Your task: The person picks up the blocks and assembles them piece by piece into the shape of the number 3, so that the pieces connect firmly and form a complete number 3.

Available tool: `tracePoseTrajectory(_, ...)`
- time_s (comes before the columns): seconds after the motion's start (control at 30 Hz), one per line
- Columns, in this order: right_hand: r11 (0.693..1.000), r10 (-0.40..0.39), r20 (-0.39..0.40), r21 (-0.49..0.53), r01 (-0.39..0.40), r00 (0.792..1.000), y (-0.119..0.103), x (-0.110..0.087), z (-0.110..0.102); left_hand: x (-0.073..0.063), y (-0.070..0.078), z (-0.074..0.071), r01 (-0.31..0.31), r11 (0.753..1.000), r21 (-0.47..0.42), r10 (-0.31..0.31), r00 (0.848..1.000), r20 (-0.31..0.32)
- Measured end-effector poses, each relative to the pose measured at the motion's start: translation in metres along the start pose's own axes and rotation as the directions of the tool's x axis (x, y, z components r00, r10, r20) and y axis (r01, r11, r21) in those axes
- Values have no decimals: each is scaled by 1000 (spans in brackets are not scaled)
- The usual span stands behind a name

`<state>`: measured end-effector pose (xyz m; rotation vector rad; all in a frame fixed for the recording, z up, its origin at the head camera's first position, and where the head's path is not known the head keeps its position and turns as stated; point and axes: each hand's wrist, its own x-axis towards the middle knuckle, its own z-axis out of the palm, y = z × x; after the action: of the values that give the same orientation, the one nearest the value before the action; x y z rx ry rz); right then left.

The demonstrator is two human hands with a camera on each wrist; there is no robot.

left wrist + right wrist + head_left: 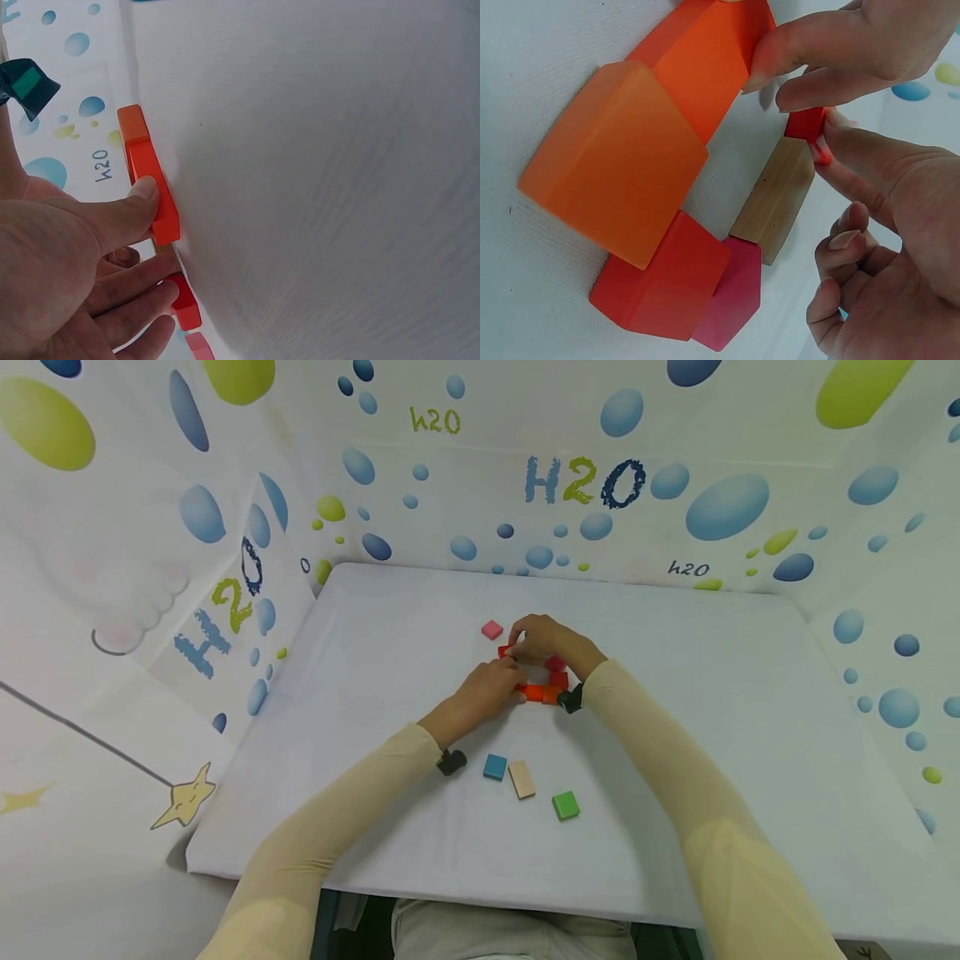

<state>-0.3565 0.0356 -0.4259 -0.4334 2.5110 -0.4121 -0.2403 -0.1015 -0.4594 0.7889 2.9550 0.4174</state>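
Note:
Small coloured blocks form a loose ring on the white table. My left hand (489, 687) pinches the end of an orange-red block (533, 692) on the ring's near side, thumb (146, 199) on its outer face. At the far left of the ring, my right hand (546, 637) holds a small red block (805, 124) between thumb and index finger. That block meets a plain wooden block (772, 191), mostly hidden by the hand in the head view. A crimson block (735, 292), a second red block (664, 281) and an orange block (622, 165) continue the ring.
A pink block (492, 629) lies just beyond the ring. Nearer the table's front edge are a blue block (495, 767), a flat wooden block (522, 780) and a green block (566, 806). Patterned sheeting (480, 485) stands behind and beside the table (712, 693).

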Motion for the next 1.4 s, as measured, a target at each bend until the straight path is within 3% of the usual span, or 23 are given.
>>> tracePoseTrajectory(0.3, 999, -24, -26, 20, 24, 999, 1, -9, 3, -5, -3, 4, -7, 1000, 15, 7, 1000, 5)
tracePoseTrajectory(0.63, 989, -138, -195, 33, 147, 971, 19, -42, -3, -6, -3, 7, 5, 999, 51, -6, 1000, 25)
tracePoseTrajectory(0.83, 970, -220, -228, 53, 238, 948, 25, -84, 10, -9, -2, 7, 2, 998, 56, -3, 1000, 19)
tracePoseTrajectory(1.0, 954, -286, -185, 32, 297, 940, 32, -134, 25, -11, -1, 6, 3, 999, 41, -3, 1000, 3)
tracePoseTrajectory(1.2, 956, -291, -61, 13, 292, 955, 53, -195, 64, -11, 0, 6, 16, 999, 35, -16, 1000, -5)
tracePoseTrajectory(1.4, 966, -258, -27, 1, 258, 966, 69, -229, 110, -9, -1, 4, 35, 999, 39, -35, 999, 6)
